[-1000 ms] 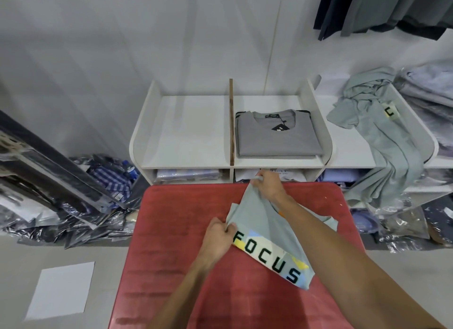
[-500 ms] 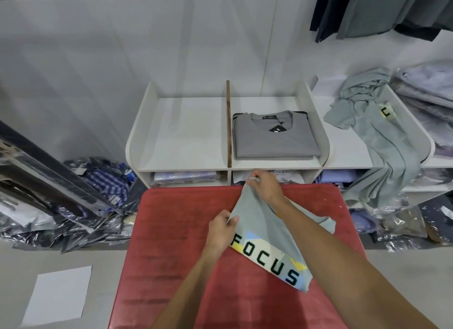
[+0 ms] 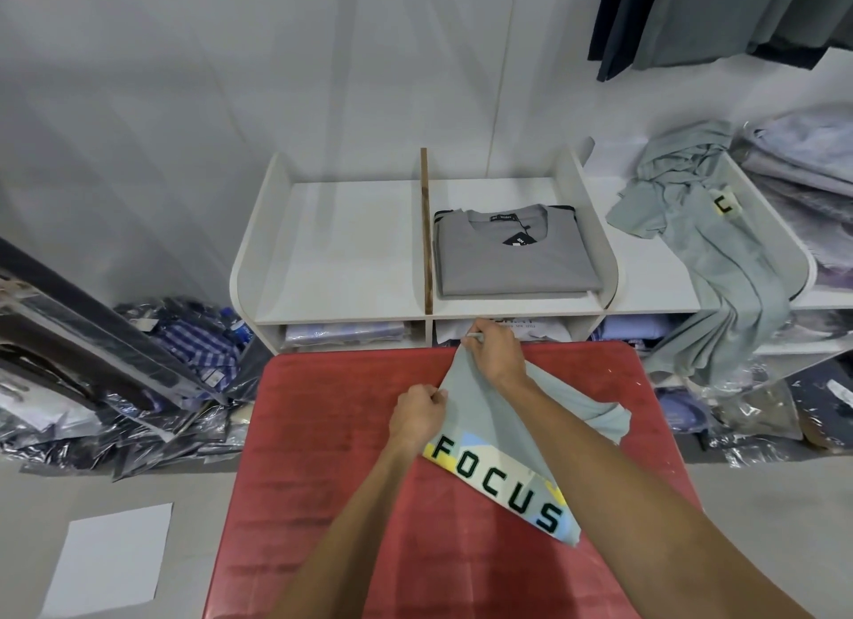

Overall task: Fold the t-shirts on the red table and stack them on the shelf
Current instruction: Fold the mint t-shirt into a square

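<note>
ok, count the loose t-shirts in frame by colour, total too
Pale green FOCUS t-shirts: 2, one held on the red table, one draped over the right shelf
Grey folded t-shirt: 1, in the shelf's right compartment
Total: 3

Clothing shop stockroom, shelf unit (image 3: 595,268) w/ folded tees, bagged shirts (image 3: 194,346) on floor, hanging garments (image 3: 720,14)

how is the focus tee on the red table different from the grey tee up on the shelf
The FOCUS tee is pale green, loose and unfolded, pinched by the left hand and right hand; the grey tee is neatly folded and untouched. The FOCUS tee lies on the red table; the grey tee sits in the shelf's right compartment. Only the FOCUS tee shows a printed band.
</note>
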